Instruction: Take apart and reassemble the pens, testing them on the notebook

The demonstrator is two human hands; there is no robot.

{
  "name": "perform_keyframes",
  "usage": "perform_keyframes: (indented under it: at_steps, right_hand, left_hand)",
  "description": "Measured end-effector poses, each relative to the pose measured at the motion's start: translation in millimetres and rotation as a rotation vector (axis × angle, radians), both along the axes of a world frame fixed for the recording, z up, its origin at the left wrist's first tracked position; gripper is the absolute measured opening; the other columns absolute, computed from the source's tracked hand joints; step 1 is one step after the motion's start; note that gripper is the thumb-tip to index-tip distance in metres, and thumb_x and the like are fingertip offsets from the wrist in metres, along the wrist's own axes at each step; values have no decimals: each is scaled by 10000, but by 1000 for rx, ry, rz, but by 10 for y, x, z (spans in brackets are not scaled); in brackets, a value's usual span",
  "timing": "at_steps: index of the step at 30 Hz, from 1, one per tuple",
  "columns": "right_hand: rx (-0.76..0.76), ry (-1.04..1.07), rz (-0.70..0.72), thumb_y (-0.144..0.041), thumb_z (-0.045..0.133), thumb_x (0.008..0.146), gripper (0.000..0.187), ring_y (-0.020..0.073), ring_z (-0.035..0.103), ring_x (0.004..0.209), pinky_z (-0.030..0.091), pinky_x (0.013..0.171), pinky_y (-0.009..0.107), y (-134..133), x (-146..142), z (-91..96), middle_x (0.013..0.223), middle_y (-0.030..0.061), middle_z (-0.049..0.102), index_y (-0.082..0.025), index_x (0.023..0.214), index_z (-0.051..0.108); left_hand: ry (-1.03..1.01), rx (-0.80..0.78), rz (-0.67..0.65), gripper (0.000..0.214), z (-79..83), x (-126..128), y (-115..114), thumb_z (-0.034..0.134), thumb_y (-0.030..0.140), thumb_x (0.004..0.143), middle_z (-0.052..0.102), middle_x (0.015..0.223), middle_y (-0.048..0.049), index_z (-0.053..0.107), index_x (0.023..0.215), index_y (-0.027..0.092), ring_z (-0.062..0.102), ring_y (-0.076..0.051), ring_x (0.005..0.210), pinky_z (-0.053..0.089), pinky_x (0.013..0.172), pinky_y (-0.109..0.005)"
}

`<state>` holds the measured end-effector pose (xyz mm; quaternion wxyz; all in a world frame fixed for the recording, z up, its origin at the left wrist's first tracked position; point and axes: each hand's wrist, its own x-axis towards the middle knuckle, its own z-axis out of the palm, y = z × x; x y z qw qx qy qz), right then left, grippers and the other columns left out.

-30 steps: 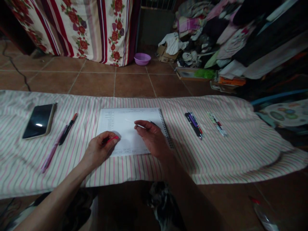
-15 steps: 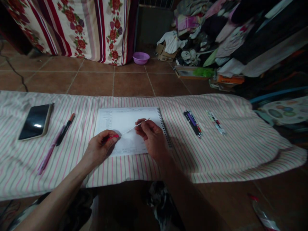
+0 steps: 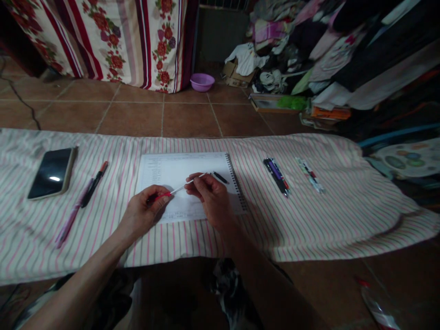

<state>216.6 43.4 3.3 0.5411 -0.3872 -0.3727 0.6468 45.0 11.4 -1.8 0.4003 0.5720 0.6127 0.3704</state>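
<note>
My left hand (image 3: 146, 206) pinches a red pen barrel (image 3: 163, 196) over the left part of a spiral notebook (image 3: 185, 162). In my right hand (image 3: 211, 197), between thumb and fingers, is a thin white pen refill (image 3: 178, 188). One end of the refill meets the red barrel's tip; whether it is inside cannot be made out. The other end sticks up past my right fingertips. A short black pen part (image 3: 220, 177) lies on the notebook page just beyond my right hand.
A phone (image 3: 51, 173), a black pen with an orange end (image 3: 94, 184) and a pinkish pen (image 3: 73, 219) lie left on the striped cloth (image 3: 120, 247). Several pens (image 3: 277, 177) and a light patterned pen (image 3: 310, 175) lie right. A purple basin (image 3: 202, 82) stands on the floor beyond.
My right hand has moved left and slightly down, bringing the refill closer to the red barrel. The black part on the page has come into view. My left hand stays nearly still.
</note>
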Motion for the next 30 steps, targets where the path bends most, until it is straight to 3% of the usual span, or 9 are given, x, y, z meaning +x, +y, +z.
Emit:
perform_keyframes:
  at_steps: [21, 30]
  right_hand:
    - [-13, -120, 85, -327, 613, 766, 153, 109, 646, 709, 539, 662, 240, -66, -105, -23, 776, 11, 662, -186, 800, 661]
    - [30, -279, 94, -316, 595, 753, 196, 51, 443, 470, 368, 457, 191, -71, -135, -54, 607, -13, 621, -187, 865, 691]
  left_hand:
    - [-4, -16, -11, 207, 23, 17, -1, 580, 378, 757, 616, 729, -2, 600, 807, 178, 540, -130, 667, 422, 609, -248]
    - [-8, -15, 7, 214, 21, 21, 3, 587, 381, 740, 608, 695, 6, 606, 812, 180, 533, -124, 629, 407, 556, -236]
